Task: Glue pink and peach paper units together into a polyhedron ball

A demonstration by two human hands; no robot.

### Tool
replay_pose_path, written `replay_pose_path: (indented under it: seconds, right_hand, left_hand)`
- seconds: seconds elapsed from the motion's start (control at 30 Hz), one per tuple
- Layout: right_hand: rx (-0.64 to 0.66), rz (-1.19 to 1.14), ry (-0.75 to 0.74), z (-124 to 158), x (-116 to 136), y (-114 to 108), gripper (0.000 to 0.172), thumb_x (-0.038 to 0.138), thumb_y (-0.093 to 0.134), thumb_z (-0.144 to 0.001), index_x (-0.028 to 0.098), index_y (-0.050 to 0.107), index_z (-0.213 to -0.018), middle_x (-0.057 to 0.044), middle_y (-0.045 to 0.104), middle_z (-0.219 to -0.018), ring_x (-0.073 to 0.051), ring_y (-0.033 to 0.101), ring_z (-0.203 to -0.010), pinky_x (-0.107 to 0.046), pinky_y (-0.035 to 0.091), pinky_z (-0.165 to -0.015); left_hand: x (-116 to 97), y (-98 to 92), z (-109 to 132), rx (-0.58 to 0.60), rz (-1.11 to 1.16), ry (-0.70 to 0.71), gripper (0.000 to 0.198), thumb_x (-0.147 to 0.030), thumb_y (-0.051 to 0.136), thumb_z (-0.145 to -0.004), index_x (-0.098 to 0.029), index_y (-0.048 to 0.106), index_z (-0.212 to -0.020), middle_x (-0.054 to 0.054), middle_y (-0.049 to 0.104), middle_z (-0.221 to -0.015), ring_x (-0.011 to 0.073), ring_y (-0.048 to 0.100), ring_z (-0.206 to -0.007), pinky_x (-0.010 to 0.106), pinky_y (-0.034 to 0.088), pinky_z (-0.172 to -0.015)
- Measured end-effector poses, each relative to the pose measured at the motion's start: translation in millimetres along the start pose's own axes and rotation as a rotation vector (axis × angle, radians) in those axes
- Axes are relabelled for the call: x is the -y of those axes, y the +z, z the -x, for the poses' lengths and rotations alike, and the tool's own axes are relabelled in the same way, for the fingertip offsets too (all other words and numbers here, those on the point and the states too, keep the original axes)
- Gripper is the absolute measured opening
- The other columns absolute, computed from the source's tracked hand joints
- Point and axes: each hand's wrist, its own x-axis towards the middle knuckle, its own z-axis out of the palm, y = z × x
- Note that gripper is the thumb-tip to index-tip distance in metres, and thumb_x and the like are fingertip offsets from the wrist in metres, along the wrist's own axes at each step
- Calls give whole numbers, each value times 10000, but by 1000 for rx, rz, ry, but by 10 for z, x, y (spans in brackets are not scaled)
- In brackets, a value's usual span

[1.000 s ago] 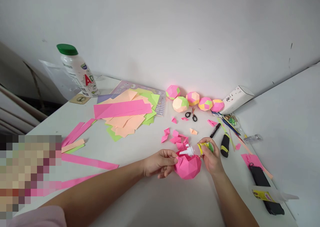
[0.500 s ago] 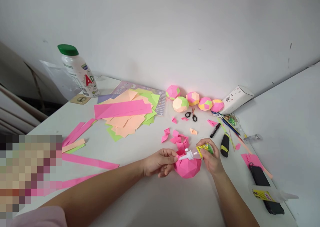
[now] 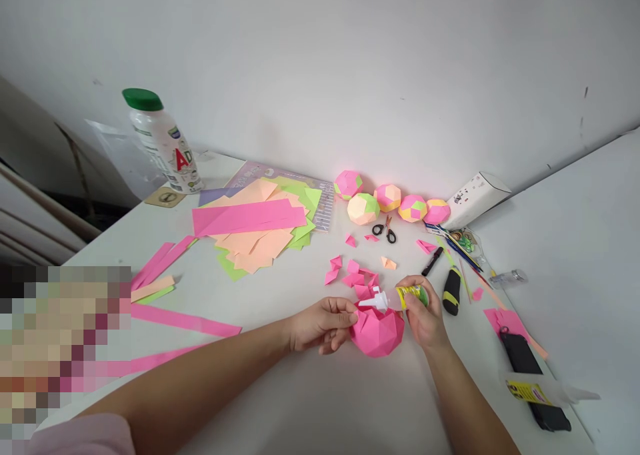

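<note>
My left hand pinches the left edge of a pink folded-paper ball, which is open at its top. In my right hand is a small glue bottle with a yellow-green label, tipped over so its white nozzle points left across the ball's opening. The nozzle tip is close to my left fingertips; whether it touches the paper I cannot tell. Just behind the ball lie several small folded pink paper pieces, partly covered by the nozzle and ball. The ball's inside is mostly hidden.
Finished paper balls line the wall, with scissors in front. Paper sheets and pink strips lie left, near a white bottle. At right are a marker, a cutter and another glue bottle.
The glue bottle's nozzle has lifted slightly off the ball's rim and sits more level. My left hand keeps its pinch. The whole view has shifted a little.
</note>
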Motion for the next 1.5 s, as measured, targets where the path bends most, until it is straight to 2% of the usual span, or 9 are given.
replay_pose_path:
  seconds: [0.2, 0.37, 0.5, 0.6, 0.8, 0.93, 1.17, 1.37, 1.5]
  right_hand:
    - [30, 61, 14, 11, 9, -13, 238, 404, 702, -731, 233, 572, -834, 7, 554, -707, -132, 497, -552, -257, 392, -500]
    - [-49, -8, 28, -20, -1, 10, 247, 398, 693, -755, 249, 552, -894, 27, 573, -703, -112, 506, -499, -269, 406, -500]
    - [-160, -129, 29, -99, 18, 6, 317, 405, 746, -694, 252, 505, -830, 8, 634, -748, -187, 629, -646, -286, 429, -513]
    - [-222, -176, 35, -152, 2, -24, 346, 343, 782, -658, 257, 510, -853, 8, 662, -821, -212, 667, -763, -323, 476, -614]
    - [-257, -21, 30, -277, -224, -177, 382, 319, 762, -668, 220, 561, -978, -73, 688, -1011, -231, 633, -971, -356, 490, -778]
    - [-366, 31, 57, -383, -422, -291, 472, 302, 798, -568, 209, 532, -946, -80, 704, -982, -241, 647, -956, -384, 502, -797]
    - [-344, 130, 65, -407, -554, -327, 454, 256, 749, -582, 209, 527, -974, -65, 683, -1016, -212, 648, -925, -366, 508, -808]
    - [-322, 216, 78, -395, -504, -391, 594, 138, 656, -534, 253, 486, -1092, -54, 606, -1148, -217, 603, -1042, -384, 485, -871]
    - [-370, 335, 91, -274, -236, -501, 569, 77, 627, -504, 271, 547, -1033, -51, 548, -1168, -258, 530, -1125, -436, 435, -935]
  left_hand:
    - [14, -9, -7, 1, 25, 1, 184, -326, 635, -798, -165, 548, -803, -47, 574, -388, 69, 367, -218, 154, 256, -251]
    - [27, -16, -11, 6, 26, 7, 207, -343, 647, -795, -157, 558, -804, -43, 581, -389, 73, 382, -217, 151, 264, -244]
    - [36, -30, -9, 6, 16, -9, 229, -361, 654, -791, -151, 573, -830, -46, 581, -391, 67, 387, -219, 146, 255, -256]
    - [38, -33, 0, 6, -15, -32, 258, -382, 670, -773, -153, 572, -841, -49, 581, -391, 73, 404, -226, 148, 269, -261]
    - [18, 2, 20, 0, -61, -48, 265, -390, 668, -766, -155, 565, -831, -54, 567, -373, 70, 380, -221, 151, 249, -256]
    - [14, 16, 21, -10, -81, -48, 272, -400, 666, -763, -157, 568, -834, -60, 557, -366, 73, 373, -221, 154, 245, -257]
    - [40, -11, 10, 8, -69, -27, 246, -380, 648, -784, -152, 561, -819, -54, 563, -374, 74, 395, -222, 150, 262, -252]
    - [60, -32, -1, 15, -61, -26, 270, -395, 659, -774, -154, 567, -850, -62, 561, -368, 78, 394, -215, 155, 261, -260]
    - [59, -32, 0, 9, -68, -22, 257, -383, 647, -785, -149, 570, -854, -58, 564, -372, 74, 386, -215, 156, 264, -259]
